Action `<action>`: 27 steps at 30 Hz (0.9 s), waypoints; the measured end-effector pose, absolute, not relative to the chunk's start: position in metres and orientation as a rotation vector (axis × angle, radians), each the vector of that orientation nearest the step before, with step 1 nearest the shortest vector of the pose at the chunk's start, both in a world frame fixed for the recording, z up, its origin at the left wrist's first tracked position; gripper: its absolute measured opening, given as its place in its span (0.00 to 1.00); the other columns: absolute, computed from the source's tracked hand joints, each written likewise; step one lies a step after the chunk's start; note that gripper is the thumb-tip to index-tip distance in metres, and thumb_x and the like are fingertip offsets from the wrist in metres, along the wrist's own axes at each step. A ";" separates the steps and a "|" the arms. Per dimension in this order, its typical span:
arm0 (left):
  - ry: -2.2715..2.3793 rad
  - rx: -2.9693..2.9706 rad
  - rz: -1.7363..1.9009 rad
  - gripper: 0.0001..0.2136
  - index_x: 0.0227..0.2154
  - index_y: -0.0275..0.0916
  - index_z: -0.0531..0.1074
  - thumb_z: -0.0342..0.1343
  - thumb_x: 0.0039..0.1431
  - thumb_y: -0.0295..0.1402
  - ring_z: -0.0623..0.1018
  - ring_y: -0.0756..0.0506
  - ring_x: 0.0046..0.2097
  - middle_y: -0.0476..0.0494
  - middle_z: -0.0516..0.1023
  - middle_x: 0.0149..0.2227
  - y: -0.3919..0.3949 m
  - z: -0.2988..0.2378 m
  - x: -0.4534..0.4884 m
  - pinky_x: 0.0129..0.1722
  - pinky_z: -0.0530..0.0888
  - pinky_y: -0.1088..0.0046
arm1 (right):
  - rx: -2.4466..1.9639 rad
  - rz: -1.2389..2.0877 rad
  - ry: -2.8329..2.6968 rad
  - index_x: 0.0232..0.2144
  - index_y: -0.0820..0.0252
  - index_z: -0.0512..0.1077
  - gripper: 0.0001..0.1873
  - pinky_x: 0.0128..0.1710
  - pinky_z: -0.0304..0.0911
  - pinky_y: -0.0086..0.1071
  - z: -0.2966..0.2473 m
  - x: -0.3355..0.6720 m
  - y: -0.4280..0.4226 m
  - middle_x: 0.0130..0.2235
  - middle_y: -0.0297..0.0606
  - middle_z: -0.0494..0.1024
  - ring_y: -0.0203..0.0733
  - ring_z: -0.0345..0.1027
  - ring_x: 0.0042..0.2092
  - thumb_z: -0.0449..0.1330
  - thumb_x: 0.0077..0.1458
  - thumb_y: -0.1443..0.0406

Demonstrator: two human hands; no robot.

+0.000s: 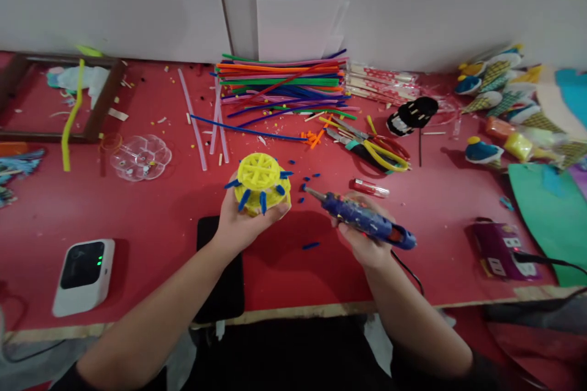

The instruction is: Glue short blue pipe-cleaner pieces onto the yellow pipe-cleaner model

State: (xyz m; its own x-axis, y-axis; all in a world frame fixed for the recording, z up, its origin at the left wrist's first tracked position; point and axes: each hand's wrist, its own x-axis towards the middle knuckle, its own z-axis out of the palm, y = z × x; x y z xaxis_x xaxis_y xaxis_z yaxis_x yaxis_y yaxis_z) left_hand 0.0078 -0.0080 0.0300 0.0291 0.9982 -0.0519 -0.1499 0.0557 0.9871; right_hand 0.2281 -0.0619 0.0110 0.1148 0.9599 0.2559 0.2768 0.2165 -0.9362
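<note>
My left hand (243, 220) is wrapped round a yellow pipe-cleaner craft piece (258, 174), round with a spoked top. Short blue pipe-cleaner stubs stick out around its side. In my right hand (364, 241) is a dark blue hot glue gun (362, 217), its nozzle pointing left toward the craft piece. A small bit of blue pipe cleaner (304, 187) appears at the nozzle tip; whether it is stuck there or lies on the table behind, I cannot tell. Several more blue bits lie scattered nearby, and one longer blue piece (310, 245) rests closer to the table's front edge.
Coloured pipe cleaners (284, 82) lie piled at the back. Pliers and scissors (376, 149) sit to the right, near a red glue stick or lighter-like tube (370, 187). A black flat device (220, 281) lies under my left forearm; a purple power strip (502, 250) is far right.
</note>
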 end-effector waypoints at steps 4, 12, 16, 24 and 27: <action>1.058 1.174 1.232 0.18 0.34 0.42 0.74 0.75 0.41 0.34 0.86 0.39 0.35 0.45 0.85 0.33 -0.009 0.031 0.008 0.37 0.87 0.62 | -1.191 0.699 -1.488 0.31 0.54 0.74 0.02 0.25 0.65 0.33 0.019 0.222 -0.066 0.27 0.33 0.77 0.39 0.70 0.26 0.61 0.55 0.64; 1.010 1.246 1.242 0.19 0.36 0.42 0.74 0.73 0.40 0.25 0.86 0.40 0.38 0.44 0.85 0.39 -0.012 0.021 0.007 0.38 0.86 0.64 | -1.267 0.636 -1.491 0.28 0.55 0.72 0.03 0.21 0.60 0.32 0.014 0.221 -0.064 0.22 0.30 0.73 0.36 0.65 0.21 0.59 0.49 0.68; 0.980 1.218 1.254 0.22 0.37 0.43 0.71 0.73 0.38 0.25 0.86 0.40 0.38 0.44 0.84 0.40 -0.013 0.020 0.009 0.38 0.86 0.64 | -1.235 0.620 -1.518 0.28 0.55 0.73 0.03 0.21 0.61 0.32 0.014 0.221 -0.064 0.22 0.30 0.73 0.37 0.66 0.22 0.60 0.49 0.67; 0.957 1.180 1.270 0.22 0.38 0.43 0.69 0.72 0.40 0.26 0.86 0.39 0.40 0.44 0.84 0.41 -0.016 0.017 0.010 0.40 0.86 0.62 | -1.238 0.604 -1.525 0.26 0.54 0.71 0.03 0.21 0.59 0.32 0.015 0.222 -0.064 0.21 0.30 0.71 0.37 0.65 0.21 0.58 0.47 0.68; 0.980 1.238 1.249 0.22 0.38 0.41 0.70 0.72 0.40 0.25 0.86 0.38 0.40 0.42 0.84 0.40 -0.015 0.019 0.007 0.40 0.86 0.62 | -1.245 0.588 -1.524 0.26 0.54 0.71 0.04 0.21 0.59 0.32 0.016 0.221 -0.064 0.21 0.29 0.71 0.36 0.64 0.20 0.58 0.46 0.69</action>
